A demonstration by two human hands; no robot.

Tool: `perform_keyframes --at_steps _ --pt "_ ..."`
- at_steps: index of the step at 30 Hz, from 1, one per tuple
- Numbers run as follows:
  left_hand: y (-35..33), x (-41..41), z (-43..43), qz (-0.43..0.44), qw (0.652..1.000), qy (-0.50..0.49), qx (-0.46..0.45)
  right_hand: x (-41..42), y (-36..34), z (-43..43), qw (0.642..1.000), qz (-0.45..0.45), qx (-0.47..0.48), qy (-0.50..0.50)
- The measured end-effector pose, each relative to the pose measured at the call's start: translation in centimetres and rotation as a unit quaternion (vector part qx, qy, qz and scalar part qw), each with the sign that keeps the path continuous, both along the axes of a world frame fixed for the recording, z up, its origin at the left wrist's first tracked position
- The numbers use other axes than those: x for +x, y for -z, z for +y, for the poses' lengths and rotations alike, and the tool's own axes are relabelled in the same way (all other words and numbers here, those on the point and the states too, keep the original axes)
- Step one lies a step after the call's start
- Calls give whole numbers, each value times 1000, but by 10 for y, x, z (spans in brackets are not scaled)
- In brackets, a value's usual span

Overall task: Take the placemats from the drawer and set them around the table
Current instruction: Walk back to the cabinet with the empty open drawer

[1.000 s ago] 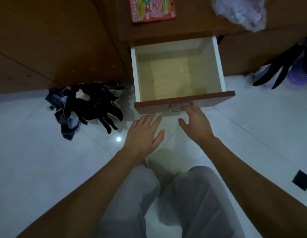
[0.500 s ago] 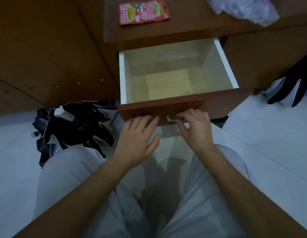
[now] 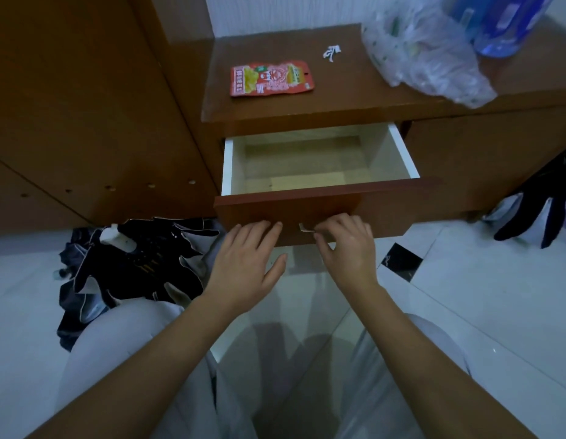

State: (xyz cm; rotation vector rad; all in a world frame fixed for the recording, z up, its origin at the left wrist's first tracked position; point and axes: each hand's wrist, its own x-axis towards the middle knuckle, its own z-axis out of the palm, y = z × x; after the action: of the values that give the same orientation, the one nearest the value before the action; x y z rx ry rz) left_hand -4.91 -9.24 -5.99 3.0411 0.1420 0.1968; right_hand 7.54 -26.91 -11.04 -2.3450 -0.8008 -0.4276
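A wooden drawer [image 3: 386, 210] with white inner walls stands pulled out of a low brown cabinet. Its pale bottom shows and I see nothing lying inside. My right hand [image 3: 348, 248] pinches the small metal handle [image 3: 305, 228] on the drawer front. My left hand [image 3: 246, 264] lies flat with fingers spread, fingertips on the lower edge of the drawer front. No placemat can be made out for certain; a dark heap of fabric-like pieces [image 3: 136, 267] lies on the floor to the left.
On the cabinet top lie a red snack packet [image 3: 272, 78], a crumpled plastic bag [image 3: 427, 49] and a blue bottle [image 3: 509, 23]. A tall wooden panel [image 3: 85, 106] stands left. Dark gloves [image 3: 535, 207] lie at right. My knees are below on the white tiled floor.
My view has tilted upward, showing more of the cabinet top. Both hands moved up onto the drawer front, and my right hand closed on the handle.
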Motion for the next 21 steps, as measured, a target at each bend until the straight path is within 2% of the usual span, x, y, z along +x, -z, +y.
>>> perform_keyframes --at_steps 7,21 --pt "8 8 4 17 999 -28 0 18 3 15 1000 -4 5 15" --pt "13 56 88 42 998 -45 -3 107 -7 80 998 1 -26 57"
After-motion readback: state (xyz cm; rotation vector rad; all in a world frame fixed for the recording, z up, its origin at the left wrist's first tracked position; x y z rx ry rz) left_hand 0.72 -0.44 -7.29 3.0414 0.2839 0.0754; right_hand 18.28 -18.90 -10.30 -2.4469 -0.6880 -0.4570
